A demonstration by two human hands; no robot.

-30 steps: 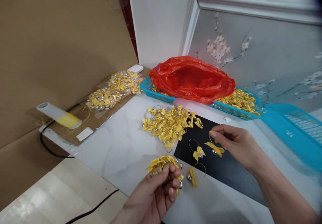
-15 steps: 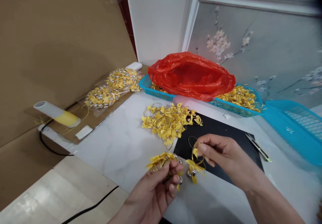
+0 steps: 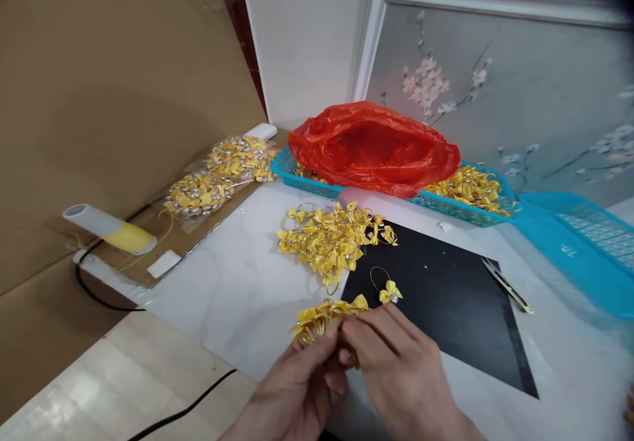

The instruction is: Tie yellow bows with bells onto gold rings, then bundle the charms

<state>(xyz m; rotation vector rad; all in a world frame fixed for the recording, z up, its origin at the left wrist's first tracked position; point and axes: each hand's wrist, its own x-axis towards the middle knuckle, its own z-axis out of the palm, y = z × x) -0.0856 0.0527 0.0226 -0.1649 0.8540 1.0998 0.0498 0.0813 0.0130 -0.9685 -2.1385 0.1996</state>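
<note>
In the head view, my left hand [image 3: 302, 381] is closed around a bunch of yellow ribbon flowers [image 3: 314, 315] with gold cord loops. My right hand [image 3: 396, 362] meets it from the right, its fingers pinched together on a yellow ribbon flower [image 3: 360, 304] at the bunch's edge; the fingertips are partly hidden. Just beyond my right knuckles, a single ribbon flower [image 3: 389, 292] with silvery beads and a loop lies on a black sheet [image 3: 446, 315]. Farther back is a loose pile of yellow ribbon flowers [image 3: 329, 236].
Small scissors [image 3: 508, 286] lie on the black sheet's right edge. Behind stands a blue basket [image 3: 317, 185] of ribbon flowers under a red plastic bag [image 3: 371, 150], with a blue lid [image 3: 569, 249] beside it. Bagged flowers [image 3: 203, 190] and a white-yellow tube [image 3: 111, 230] are left.
My right hand has moved left and down to the bunch, bringing a ribbon flower to it. The single flower on the black sheet has come into fuller view. My left hand stays nearly in place.
</note>
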